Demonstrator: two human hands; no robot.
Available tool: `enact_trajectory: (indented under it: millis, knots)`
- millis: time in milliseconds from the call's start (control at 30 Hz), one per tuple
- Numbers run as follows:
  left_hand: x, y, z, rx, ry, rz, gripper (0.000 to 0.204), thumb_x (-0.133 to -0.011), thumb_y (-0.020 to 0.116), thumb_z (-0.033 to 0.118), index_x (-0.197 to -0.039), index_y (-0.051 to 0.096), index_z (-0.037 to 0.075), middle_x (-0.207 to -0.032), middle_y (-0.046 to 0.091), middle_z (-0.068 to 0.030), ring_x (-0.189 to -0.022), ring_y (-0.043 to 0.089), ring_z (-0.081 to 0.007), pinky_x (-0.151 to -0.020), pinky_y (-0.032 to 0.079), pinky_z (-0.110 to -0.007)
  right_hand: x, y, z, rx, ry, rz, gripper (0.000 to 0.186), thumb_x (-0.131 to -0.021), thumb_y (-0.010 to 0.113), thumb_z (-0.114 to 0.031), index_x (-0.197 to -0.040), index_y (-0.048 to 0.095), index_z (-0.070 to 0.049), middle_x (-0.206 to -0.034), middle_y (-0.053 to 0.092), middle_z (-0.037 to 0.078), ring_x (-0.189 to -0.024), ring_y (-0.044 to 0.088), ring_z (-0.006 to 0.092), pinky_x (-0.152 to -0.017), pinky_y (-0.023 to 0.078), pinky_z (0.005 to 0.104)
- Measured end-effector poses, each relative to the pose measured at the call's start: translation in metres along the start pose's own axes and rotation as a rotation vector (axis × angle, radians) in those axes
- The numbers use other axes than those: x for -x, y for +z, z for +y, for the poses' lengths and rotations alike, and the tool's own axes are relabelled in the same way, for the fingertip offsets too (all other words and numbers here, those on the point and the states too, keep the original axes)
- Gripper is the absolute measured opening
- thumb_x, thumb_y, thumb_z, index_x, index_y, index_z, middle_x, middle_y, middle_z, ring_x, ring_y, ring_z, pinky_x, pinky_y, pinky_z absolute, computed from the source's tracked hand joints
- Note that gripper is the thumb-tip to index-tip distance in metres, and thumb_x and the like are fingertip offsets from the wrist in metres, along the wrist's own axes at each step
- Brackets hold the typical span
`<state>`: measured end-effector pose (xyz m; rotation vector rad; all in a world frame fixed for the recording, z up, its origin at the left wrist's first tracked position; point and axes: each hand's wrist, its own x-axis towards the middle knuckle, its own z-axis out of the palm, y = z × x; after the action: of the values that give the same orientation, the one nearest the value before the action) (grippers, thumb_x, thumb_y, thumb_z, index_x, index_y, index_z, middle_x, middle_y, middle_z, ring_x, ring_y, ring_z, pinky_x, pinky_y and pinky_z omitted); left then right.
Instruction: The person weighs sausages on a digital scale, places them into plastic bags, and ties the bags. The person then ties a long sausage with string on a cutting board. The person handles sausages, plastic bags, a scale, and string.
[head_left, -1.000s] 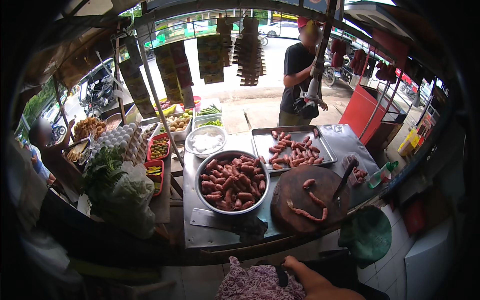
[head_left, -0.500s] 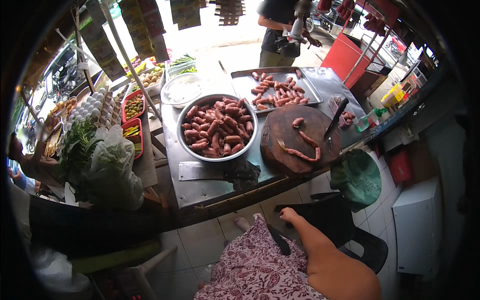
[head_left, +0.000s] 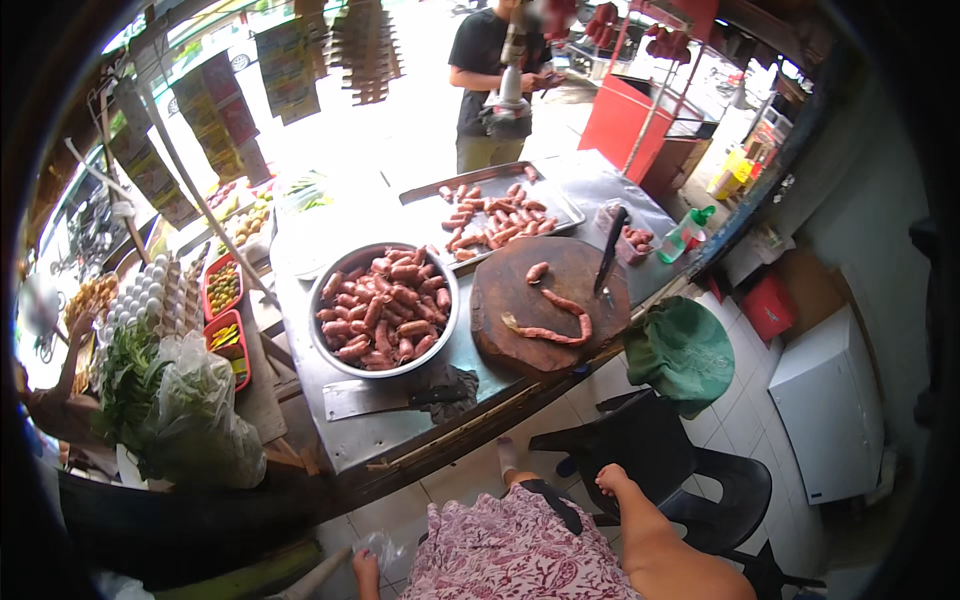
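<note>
My left hand (head_left: 366, 566) hangs low beside my patterned dress, its fingers closed on a clear plastic bag (head_left: 383, 549). My right hand (head_left: 610, 479) is loosely curled in front of a black plastic chair (head_left: 640, 445), with nothing visible in it. Both hands are away from the metal table (head_left: 320, 440). On it stands a metal basin (head_left: 455, 320) heaped with short red sausages (head_left: 385, 305). A round wooden chopping board (head_left: 500, 345) carries a sausage link (head_left: 538, 271), a longer curved sausage length (head_left: 555, 336) and an upright black-handled knife (head_left: 608, 250).
A cleaver (head_left: 370, 398) lies near the table's front edge. Behind are a tray (head_left: 570, 205) of sausages and a green-capped bottle (head_left: 688, 235). Eggs (head_left: 140, 290) and bagged greens (head_left: 190, 400) sit left. A green cloth (head_left: 685, 350) drapes the chair. Another person (head_left: 485, 90) stands beyond the table.
The view has shifted, so the table appears lower and further left. My left hand with the plastic bag now shows more fully. My right hand appears lower, and more of the chair is visible.
</note>
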<state>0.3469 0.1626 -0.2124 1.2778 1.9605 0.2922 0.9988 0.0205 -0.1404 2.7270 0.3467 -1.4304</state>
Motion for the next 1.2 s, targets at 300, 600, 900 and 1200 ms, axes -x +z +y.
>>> enact_trajectory:
  millis: [300, 600, 900, 1200]
  knots:
    - [0.053, 0.06, 0.082, 0.012, -0.375, -0.075, 0.034, -0.077, 0.069, 0.015, -0.109, 0.071, 0.003, -0.095, 0.072, -0.018, -0.09, 0.069, -0.03, -0.081, 0.053, -0.039, 0.086, -0.014, -0.273, 0.168, -1.38, -0.052, 0.016, -0.085, 0.066, -0.017, -0.094, 0.07, -0.004, -0.088, 0.069, 0.017, -0.084, 0.065, 0.0368, -0.077, 0.053, 0.0433]
    - [0.011, 0.118, 0.203, -0.041, -0.267, -0.219, 0.038, -0.076, 0.067, 0.025, -0.107, 0.071, 0.004, -0.104, 0.07, -0.017, -0.099, 0.066, -0.0338, -0.091, 0.049, -0.043, 0.07, 0.085, -0.441, 0.926, -1.641, 0.248, 0.05, -0.089, 0.046, -0.02, -0.138, 0.05, -0.007, -0.139, 0.047, 0.019, -0.124, 0.047, 0.0341, -0.102, 0.039, 0.0498]
    - [-0.066, 0.094, 0.258, 0.04, -0.147, -0.204, 0.043, -0.077, 0.069, 0.028, -0.113, 0.068, 0.005, -0.112, 0.066, -0.0188, -0.105, 0.063, -0.0363, -0.096, 0.045, -0.046, 0.079, 0.104, -0.474, 0.815, -1.529, -0.045, 0.02, -0.09, 0.052, -0.015, -0.09, 0.07, -0.007, -0.092, 0.073, 0.013, -0.085, 0.071, 0.0304, -0.071, 0.057, 0.0467]
    - [-0.077, 0.091, 0.287, 0.049, -0.058, -0.253, 0.049, -0.078, 0.072, 0.031, -0.12, 0.066, 0.006, -0.12, 0.062, -0.0205, -0.111, 0.059, -0.0387, -0.101, 0.041, -0.048, 0.122, 0.061, -0.474, 0.564, -1.403, -0.347, 0.032, -0.093, 0.048, -0.015, -0.123, 0.048, -0.003, -0.103, 0.066, 0.023, -0.099, 0.065, 0.0422, -0.079, 0.051, 0.0508]
